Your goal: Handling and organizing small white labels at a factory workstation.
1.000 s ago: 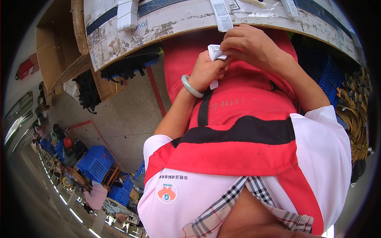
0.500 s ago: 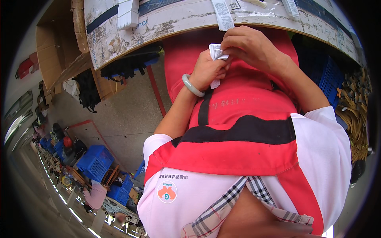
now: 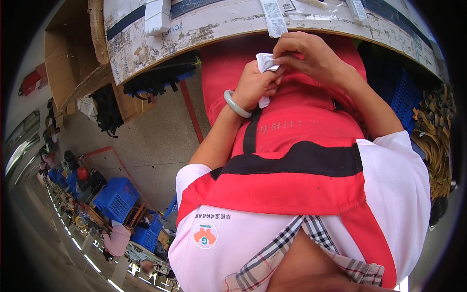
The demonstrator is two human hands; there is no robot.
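A small bundle of folded white labels (image 3: 266,62) is gripped in my left hand (image 3: 256,86), its lower end poking out beneath the fingers. My left wrist wears a pale bangle (image 3: 236,104). From the other side, my right hand (image 3: 311,54) pinches the bundle's upper edge between thumb and fingertips; how many layers it grips is hidden. Both hands are in front of my red apron (image 3: 296,126), just short of the table edge. Beyond them a long printed white label strip (image 3: 274,18) lies on the worn table (image 3: 209,30), overhanging its edge slightly.
A stack of white labels (image 3: 157,18) is on the table's left, and another label bundle (image 3: 357,9) on the right. An open cardboard box (image 3: 78,58) stands left. Blue crates (image 3: 116,198) and a person in pink (image 3: 118,239) are farther off. Brown strips (image 3: 434,141) hang right.
My right fingers have shifted slightly at the bundle's upper edge, and the labels look a little more fanned. My left hand has barely moved.
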